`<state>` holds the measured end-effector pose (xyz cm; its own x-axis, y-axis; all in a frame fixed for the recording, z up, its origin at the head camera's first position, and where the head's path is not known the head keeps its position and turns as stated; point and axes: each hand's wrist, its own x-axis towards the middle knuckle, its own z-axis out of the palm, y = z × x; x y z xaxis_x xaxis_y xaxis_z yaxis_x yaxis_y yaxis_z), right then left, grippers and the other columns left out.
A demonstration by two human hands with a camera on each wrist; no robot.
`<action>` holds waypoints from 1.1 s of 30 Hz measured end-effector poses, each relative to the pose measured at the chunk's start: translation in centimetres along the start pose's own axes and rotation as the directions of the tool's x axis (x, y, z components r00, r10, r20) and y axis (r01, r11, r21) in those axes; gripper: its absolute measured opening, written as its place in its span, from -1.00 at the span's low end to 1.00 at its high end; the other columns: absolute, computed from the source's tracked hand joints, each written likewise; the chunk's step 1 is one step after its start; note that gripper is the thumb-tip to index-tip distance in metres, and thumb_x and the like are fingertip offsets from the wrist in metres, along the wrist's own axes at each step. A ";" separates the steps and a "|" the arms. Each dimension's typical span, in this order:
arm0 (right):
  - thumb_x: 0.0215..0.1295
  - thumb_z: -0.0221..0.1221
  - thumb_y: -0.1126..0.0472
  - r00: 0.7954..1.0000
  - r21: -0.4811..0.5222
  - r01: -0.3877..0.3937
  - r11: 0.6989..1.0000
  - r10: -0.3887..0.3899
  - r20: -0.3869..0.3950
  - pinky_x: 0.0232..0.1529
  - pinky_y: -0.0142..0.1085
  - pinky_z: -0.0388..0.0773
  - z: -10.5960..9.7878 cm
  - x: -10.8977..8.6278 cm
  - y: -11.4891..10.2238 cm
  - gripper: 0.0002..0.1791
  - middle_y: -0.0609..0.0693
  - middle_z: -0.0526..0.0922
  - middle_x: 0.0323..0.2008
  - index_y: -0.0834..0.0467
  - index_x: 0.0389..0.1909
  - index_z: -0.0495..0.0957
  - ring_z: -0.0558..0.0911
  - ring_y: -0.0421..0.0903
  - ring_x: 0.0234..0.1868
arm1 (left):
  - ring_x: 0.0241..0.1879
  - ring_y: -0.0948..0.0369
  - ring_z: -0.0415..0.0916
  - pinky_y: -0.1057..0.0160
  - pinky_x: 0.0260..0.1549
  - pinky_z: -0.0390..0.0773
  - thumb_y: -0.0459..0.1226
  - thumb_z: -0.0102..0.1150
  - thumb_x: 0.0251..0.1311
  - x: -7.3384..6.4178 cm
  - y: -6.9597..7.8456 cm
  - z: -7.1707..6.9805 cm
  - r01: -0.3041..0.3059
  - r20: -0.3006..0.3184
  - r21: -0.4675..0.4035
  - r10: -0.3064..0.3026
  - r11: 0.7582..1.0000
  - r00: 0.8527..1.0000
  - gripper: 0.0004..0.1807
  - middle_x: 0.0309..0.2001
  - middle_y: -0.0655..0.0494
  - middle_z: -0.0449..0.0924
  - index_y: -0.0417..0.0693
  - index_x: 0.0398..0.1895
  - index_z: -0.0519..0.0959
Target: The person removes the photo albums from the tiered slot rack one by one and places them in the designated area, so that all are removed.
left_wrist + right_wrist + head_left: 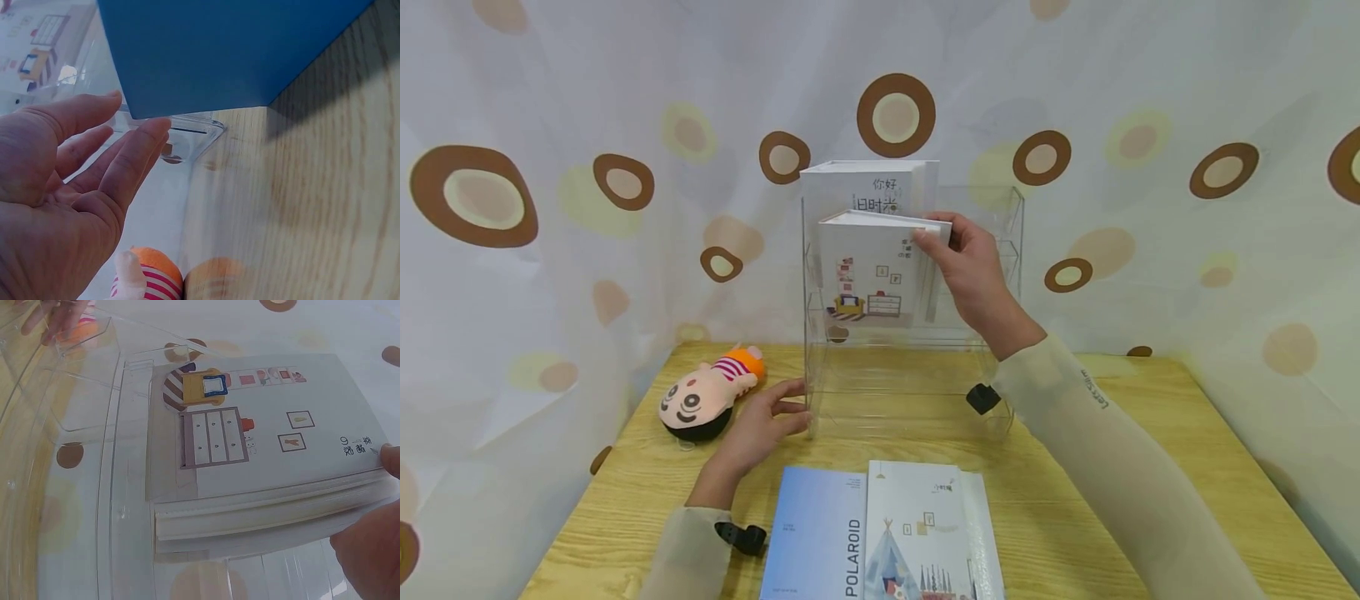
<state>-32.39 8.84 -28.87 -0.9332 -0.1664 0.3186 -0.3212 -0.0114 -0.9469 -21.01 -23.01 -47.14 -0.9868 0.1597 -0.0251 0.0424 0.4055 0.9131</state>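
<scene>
A white book (872, 283) with a drawn yellow sofa and dresser stands on a tier of the clear acrylic rack (895, 404). My right hand (970, 271) pinches this book at its upper right corner, thumb on the cover and fingers behind. In the right wrist view the book's page edges (269, 509) face the camera. Behind and above it, a second white book (857, 185) with black lettering stands on the top tier. My left hand (767, 425) has its fingers extended against the rack's lower left side, with the thumb apart from them.
In front of the rack lie a blue book (816, 533) marked POLAROID and a white book (913, 525) with a tent drawing, overlapping another white one (987, 533). A plush doll (703, 400) lies left of the rack. A patterned curtain (1112, 100) hangs behind the wooden table (1120, 467).
</scene>
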 end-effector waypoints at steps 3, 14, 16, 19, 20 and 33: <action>0.68 0.28 0.07 1.000 -0.022 0.003 1.000 -0.003 -0.006 0.20 -0.25 0.73 -0.1 -0.2 -0.2 -0.67 -0.06 0.74 0.15 0.09 0.30 0.60 0.74 -0.12 0.16 | 0.46 -0.18 0.60 -0.05 0.32 0.78 -0.25 0.32 0.60 0.1 -0.1 0.0 0.002 -0.001 0.004 -0.002 1.000 1.000 -0.31 0.61 -0.19 0.49 -0.13 0.70 0.38; 0.70 0.26 0.07 0.996 -0.074 0.090 0.993 -0.090 0.010 0.14 -0.27 0.75 -0.7 -0.8 -1.5 -0.62 -0.06 0.75 0.10 0.16 0.34 0.59 0.75 -0.12 0.12 | 0.44 -0.17 0.62 -0.05 0.31 0.78 -0.27 0.32 0.60 0.2 -0.1 0.1 0.009 -0.008 0.007 -0.009 1.000 1.000 -0.33 0.59 -0.18 0.51 -0.10 0.69 0.40; 0.70 0.26 0.08 0.996 -0.082 0.092 0.992 -0.092 0.006 0.13 -0.29 0.74 -0.9 -0.9 -1.6 -0.64 -0.06 0.75 0.09 0.15 0.33 0.60 0.75 -0.12 0.11 | 0.45 -0.18 0.61 -0.05 0.30 0.79 -0.28 0.32 0.60 0.2 -0.1 0.1 0.009 -0.007 0.003 -0.009 1.000 1.000 -0.33 0.59 -0.20 0.51 -0.12 0.69 0.40; 0.70 0.26 0.08 0.996 -0.094 0.088 0.992 -0.088 0.004 0.12 -0.31 0.73 -1.0 -1.3 -1.5 -0.66 -0.07 0.75 0.08 0.13 0.31 0.61 0.73 -0.12 0.11 | 0.45 -0.20 0.60 -0.06 0.30 0.79 -0.28 0.30 0.61 0.1 0.0 0.1 0.003 0.002 0.003 -0.003 1.000 1.000 -0.32 0.60 -0.23 0.49 -0.15 0.70 0.38; 0.69 0.26 0.08 0.996 -0.094 0.088 0.992 -0.088 0.005 0.12 -0.31 0.73 -1.1 -1.4 -1.4 -0.66 -0.06 0.75 0.09 0.14 0.30 0.61 0.73 -0.12 0.11 | 0.45 -0.20 0.60 -0.07 0.31 0.78 -0.28 0.31 0.60 0.1 0.1 0.0 0.004 0.001 0.001 -0.004 1.000 1.000 -0.32 0.60 -0.22 0.49 -0.15 0.70 0.38; 0.66 0.31 0.05 0.998 -0.114 0.060 0.992 -0.063 -0.020 0.07 -0.34 0.73 -2.4 -3.5 -1.4 -0.67 -0.08 0.76 0.06 0.09 0.28 0.66 0.71 -0.10 0.10 | 0.43 -0.18 0.62 -0.03 0.29 0.79 -0.27 0.32 0.60 0.2 0.0 0.2 0.001 -0.008 0.020 -0.001 1.000 1.000 -0.33 0.59 -0.21 0.51 -0.14 0.69 0.40</action>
<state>-29.09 11.84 -28.57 -0.9142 -0.1460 0.3781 -0.3930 0.0913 -0.9150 -21.15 -22.84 -47.23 -0.9881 0.1519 -0.0227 0.0442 0.4234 0.9049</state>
